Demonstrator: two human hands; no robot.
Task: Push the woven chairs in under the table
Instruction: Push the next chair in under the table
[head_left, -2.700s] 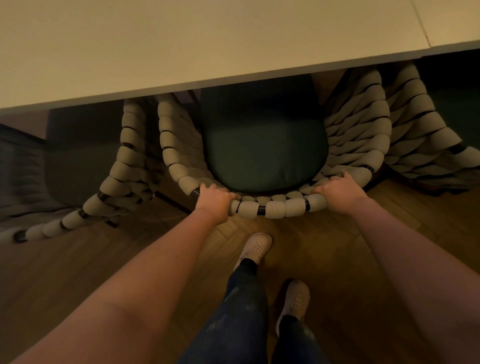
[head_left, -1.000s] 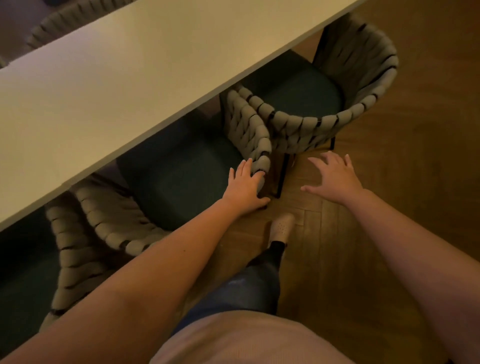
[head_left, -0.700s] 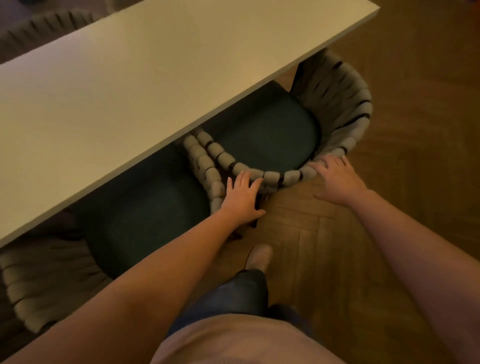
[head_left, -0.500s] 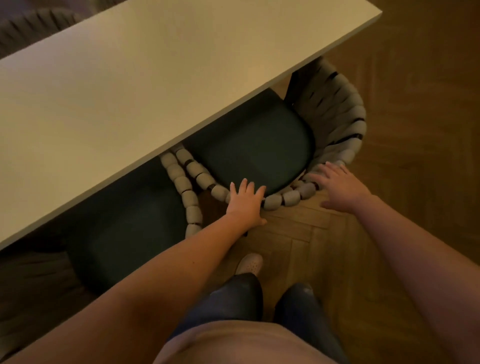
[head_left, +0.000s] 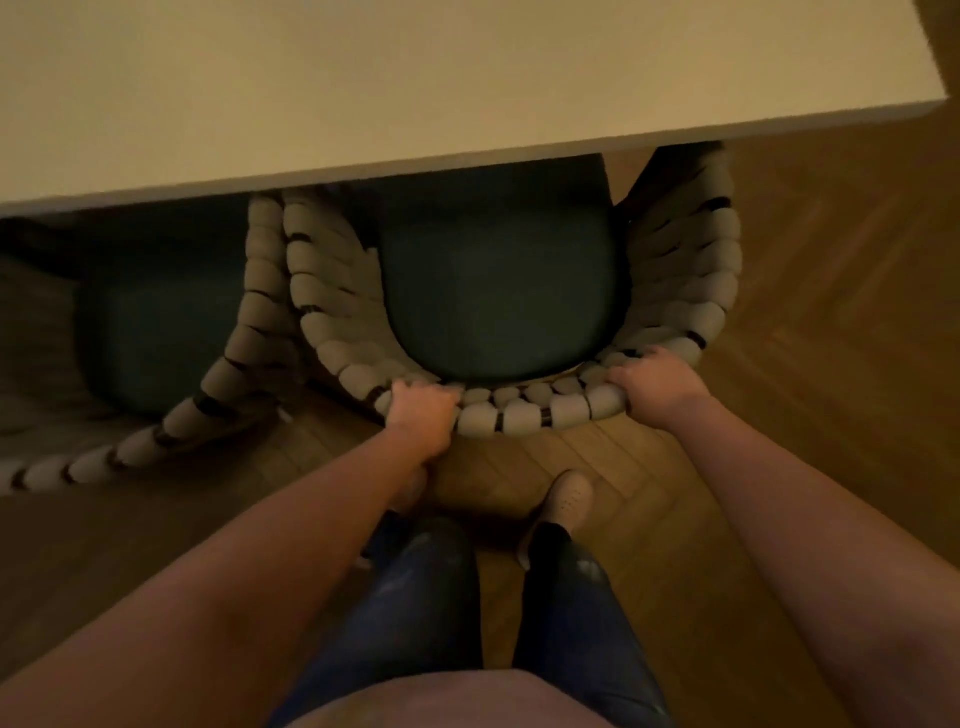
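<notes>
- Left hand (head_left: 423, 415): fingers curled over the top rail of the centre chair (head_left: 519, 418), gripping it just below the middle of the frame.
- Right hand (head_left: 657, 387): fingers wrapped over the same rail further right, where the back starts curving forward. Firm hold here too.
- Centre chair: beige woven straps on a dark frame, with a dark green seat cushion (head_left: 498, 291).
- The front of the seat sits under the edge of the table (head_left: 415, 78). The rear of the cushion and the whole curved back stick out toward the person.
- Second chair (head_left: 249, 322): same weave, in the left half of the frame, its side just beside the centre chair's left side. Cannot tell if they touch.
- Its cushion (head_left: 150, 332) is dark and partly under the table edge. Its back rail sweeps out to the lower left edge of the frame.
- Table: pale top fills the upper part of the frame, with a corner at upper right.
- Floor (head_left: 831, 312): wood herringbone parquet, in dim warm light.
- Person: stands directly behind the centre chair with both bare forearms stretched forward.
- Dark trousers (head_left: 415, 597) show at bottom centre. One light shoe (head_left: 569, 501) is on the floor near the chair back.
</notes>
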